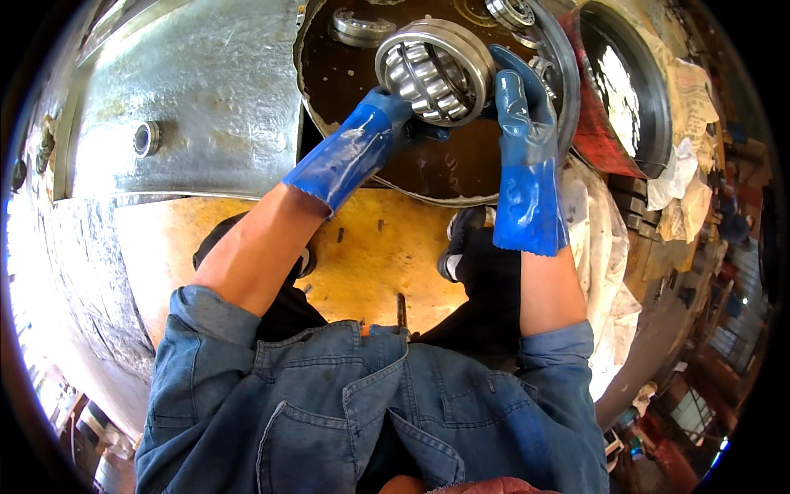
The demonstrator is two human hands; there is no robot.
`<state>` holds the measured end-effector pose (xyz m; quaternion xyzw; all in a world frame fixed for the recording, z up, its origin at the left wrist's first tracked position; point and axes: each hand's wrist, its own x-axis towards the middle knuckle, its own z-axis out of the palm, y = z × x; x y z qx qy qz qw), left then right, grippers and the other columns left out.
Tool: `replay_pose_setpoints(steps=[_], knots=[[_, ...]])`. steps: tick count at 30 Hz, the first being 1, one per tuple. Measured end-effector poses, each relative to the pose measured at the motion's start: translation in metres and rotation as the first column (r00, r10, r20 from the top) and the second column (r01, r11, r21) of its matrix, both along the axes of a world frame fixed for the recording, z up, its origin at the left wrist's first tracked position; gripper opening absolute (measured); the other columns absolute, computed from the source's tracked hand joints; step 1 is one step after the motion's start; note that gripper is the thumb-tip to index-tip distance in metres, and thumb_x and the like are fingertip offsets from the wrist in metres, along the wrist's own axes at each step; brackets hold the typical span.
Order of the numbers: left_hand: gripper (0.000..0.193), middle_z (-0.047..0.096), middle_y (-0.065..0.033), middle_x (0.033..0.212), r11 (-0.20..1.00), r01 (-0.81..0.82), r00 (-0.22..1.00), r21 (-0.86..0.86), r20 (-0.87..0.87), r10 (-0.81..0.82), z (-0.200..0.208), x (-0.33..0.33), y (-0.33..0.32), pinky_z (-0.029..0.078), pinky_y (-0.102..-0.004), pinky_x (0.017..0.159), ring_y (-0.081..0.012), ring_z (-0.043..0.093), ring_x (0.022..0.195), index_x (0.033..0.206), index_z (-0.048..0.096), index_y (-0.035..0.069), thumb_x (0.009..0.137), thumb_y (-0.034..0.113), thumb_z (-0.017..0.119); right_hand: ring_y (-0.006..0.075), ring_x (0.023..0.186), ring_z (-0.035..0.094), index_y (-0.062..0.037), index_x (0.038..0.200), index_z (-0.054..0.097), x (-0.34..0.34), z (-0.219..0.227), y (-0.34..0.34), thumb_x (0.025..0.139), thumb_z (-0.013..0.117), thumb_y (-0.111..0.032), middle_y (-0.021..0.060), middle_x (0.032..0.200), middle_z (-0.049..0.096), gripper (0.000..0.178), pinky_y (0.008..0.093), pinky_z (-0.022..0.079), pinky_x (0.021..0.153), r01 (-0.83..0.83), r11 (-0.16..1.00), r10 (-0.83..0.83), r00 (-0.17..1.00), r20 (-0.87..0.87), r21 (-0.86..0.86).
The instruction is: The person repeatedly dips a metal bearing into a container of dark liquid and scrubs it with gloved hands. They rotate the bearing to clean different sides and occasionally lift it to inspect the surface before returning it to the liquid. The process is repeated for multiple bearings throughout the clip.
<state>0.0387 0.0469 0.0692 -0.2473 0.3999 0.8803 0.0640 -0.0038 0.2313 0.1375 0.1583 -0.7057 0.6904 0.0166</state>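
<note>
I hold a large steel roller bearing [424, 78] up over a round metal tub [569, 90]. Its inner part, with the shiny rollers, sits tilted inside the outer ring. Wet blue rubber gloves cover both hands. My left hand [388, 114] grips the bearing at its lower left, with its fingertips hidden underneath. On the opposite side, my right hand [524, 111] supports the ring, its thumb and fingers around the right edge. Dark brown liquid [448, 169] lies in the tub below. Other bearings rest in the tub, one at the far left [360, 30] and another at the far right [512, 11].
A metal sheet-topped surface [222, 99] adjoins the tub on the left, carrying a small bearing [146, 138]. To the right stands a red drum [592, 123] with dark liquid. Pale cloth [597, 247] hangs beside my right arm. My feet are on a yellowish floor [370, 247].
</note>
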Motion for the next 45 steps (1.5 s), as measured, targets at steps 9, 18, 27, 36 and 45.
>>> replay_pose_setpoints(steps=[9, 18, 27, 36, 45], knots=[[0.029, 0.074, -0.0151, 0.099, 0.688, 0.195, 0.978, -0.699, 0.195, -0.080, 0.028, -0.009, -0.010, 0.054, -0.0321, 0.081, -0.0218, 0.071, 0.088, 0.117, 0.066, -0.004, 0.095, 0.013, 0.062, 0.0112, 0.094, 0.066, -0.0034, 0.134, 0.062, 0.005, 0.001, 0.000, 0.096, 0.074, -0.029, 0.0091, 0.111, 0.071, 0.048, 0.0263, 0.055, 0.077, 0.000, 0.986, 0.009, 0.998, -0.056, 0.168], [0.031, 0.075, -0.0186, 0.096, 0.429, 0.434, 0.901, -0.792, 0.370, -0.227, 0.079, -0.002, -0.014, 0.056, -0.0347, 0.082, -0.0283, 0.073, 0.089, 0.113, 0.073, 0.002, 0.095, 0.026, 0.065, 0.0196, 0.096, 0.070, 0.0052, 0.128, 0.062, 0.001, -0.003, 0.005, 0.096, 0.072, -0.033, 0.0150, 0.115, 0.070, 0.051, 0.0303, 0.056, 0.084, -0.035, 0.968, -0.016, 0.979, 0.201, 0.247], [0.028, 0.073, -0.0143, 0.090, 0.291, 0.575, 0.816, -0.764, 0.514, -0.264, 0.090, 0.010, -0.009, 0.053, -0.0358, 0.077, -0.0244, 0.070, 0.085, 0.111, 0.070, 0.000, 0.098, 0.024, 0.063, 0.0351, 0.115, 0.067, 0.0031, 0.131, 0.060, 0.002, -0.033, 0.006, 0.097, 0.067, -0.038, 0.0234, 0.119, 0.069, 0.054, 0.0410, 0.052, 0.100, -0.064, 0.874, -0.032, 0.981, 0.190, 0.481], [0.030, 0.075, -0.0205, 0.102, 0.253, 0.526, 0.850, -0.812, 0.498, -0.170, 0.012, -0.017, -0.013, 0.057, -0.0408, 0.082, -0.0355, 0.074, 0.096, 0.112, 0.074, 0.002, 0.090, 0.021, 0.071, 0.0286, 0.115, 0.066, 0.0016, 0.135, 0.058, 0.004, -0.039, 0.006, 0.098, 0.065, -0.048, 0.0208, 0.125, 0.065, 0.062, 0.0391, 0.053, 0.099, -0.092, 0.900, 0.034, 0.989, 0.144, 0.426], [0.030, 0.076, -0.0157, 0.098, 0.299, 0.198, 0.972, -0.934, 0.148, -0.182, 0.046, -0.014, -0.008, 0.055, -0.0381, 0.085, -0.0263, 0.074, 0.092, 0.120, 0.070, 0.006, 0.096, 0.023, 0.067, 0.0248, 0.118, 0.063, 0.0048, 0.138, 0.053, 0.013, 0.003, 0.012, 0.088, 0.082, -0.034, 0.0176, 0.125, 0.062, 0.069, 0.0339, 0.052, 0.103, -0.161, 0.986, 0.137, 0.922, 0.362, 0.038]])
